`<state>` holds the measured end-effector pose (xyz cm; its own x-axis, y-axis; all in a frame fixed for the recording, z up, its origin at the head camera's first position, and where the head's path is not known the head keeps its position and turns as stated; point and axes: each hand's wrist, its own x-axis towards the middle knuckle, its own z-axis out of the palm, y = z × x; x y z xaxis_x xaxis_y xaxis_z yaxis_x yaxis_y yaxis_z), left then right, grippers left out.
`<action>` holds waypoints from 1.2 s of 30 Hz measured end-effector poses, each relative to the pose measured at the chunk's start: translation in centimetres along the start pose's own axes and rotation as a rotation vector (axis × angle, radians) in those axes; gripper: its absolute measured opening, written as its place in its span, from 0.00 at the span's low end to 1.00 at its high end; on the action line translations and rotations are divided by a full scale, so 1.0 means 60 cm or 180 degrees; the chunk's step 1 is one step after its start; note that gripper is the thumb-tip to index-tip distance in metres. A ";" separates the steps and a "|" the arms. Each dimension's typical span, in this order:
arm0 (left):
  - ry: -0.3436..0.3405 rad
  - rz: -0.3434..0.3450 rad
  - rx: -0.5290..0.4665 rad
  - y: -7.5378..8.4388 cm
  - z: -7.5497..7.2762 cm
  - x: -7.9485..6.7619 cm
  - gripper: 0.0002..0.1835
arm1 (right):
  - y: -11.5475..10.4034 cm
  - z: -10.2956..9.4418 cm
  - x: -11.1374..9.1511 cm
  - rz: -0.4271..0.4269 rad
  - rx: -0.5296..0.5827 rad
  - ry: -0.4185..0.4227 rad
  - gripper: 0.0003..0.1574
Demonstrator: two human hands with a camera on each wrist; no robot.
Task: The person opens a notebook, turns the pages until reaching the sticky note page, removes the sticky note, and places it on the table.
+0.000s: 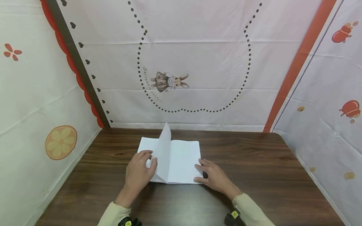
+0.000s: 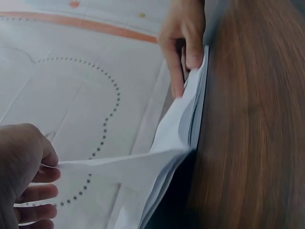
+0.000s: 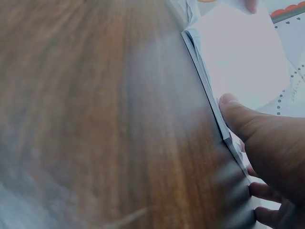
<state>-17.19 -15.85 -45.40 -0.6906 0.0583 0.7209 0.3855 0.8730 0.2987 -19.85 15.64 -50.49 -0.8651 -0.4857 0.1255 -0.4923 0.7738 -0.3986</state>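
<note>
An open notebook (image 1: pixel 185 161) with lined pages lies on the wooden table. One loose page (image 1: pixel 163 153) stands up from the middle, between the two halves. At its left edge, my left hand (image 1: pixel 139 169) pinches this page (image 2: pixel 114 164) between thumb and index finger, seen closely in the left wrist view. My right hand (image 1: pixel 213 175) rests at the right edge of the notebook, fingers and thumb spread on the right-hand page. In the right wrist view the thumb of the right hand (image 3: pixel 271 138) lies on the page near the edge; its other fingertips are partly hidden.
The dark wooden table (image 1: pixel 240 153) extends around the notebook. A white printed cloth (image 1: pixel 198 62) hangs behind it, with more cloth along the left and right sides. Dark wrist-worn devices (image 1: pixel 234 216) sit over pale sleeves (image 1: pixel 250 210).
</note>
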 end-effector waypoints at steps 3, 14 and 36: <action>-0.0024 -0.0114 0.0035 -0.014 -0.008 -0.006 0.09 | 0.001 0.000 0.000 -0.0002 0.0005 -0.0001 0.41; -0.0244 -0.0513 0.0160 -0.049 -0.023 -0.031 0.11 | 0.004 0.001 -0.001 0.0043 0.0034 -0.0033 0.42; -0.1559 -0.0937 0.0775 -0.096 -0.012 -0.056 0.16 | 0.001 0.000 0.000 0.0075 0.0044 -0.0045 0.43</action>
<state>-16.66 -21.42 -49.06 -0.9696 -0.0366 0.2421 0.0255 0.9683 0.2485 -19.85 15.70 -50.51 -0.8750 -0.4731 0.1031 -0.4703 0.7795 -0.4138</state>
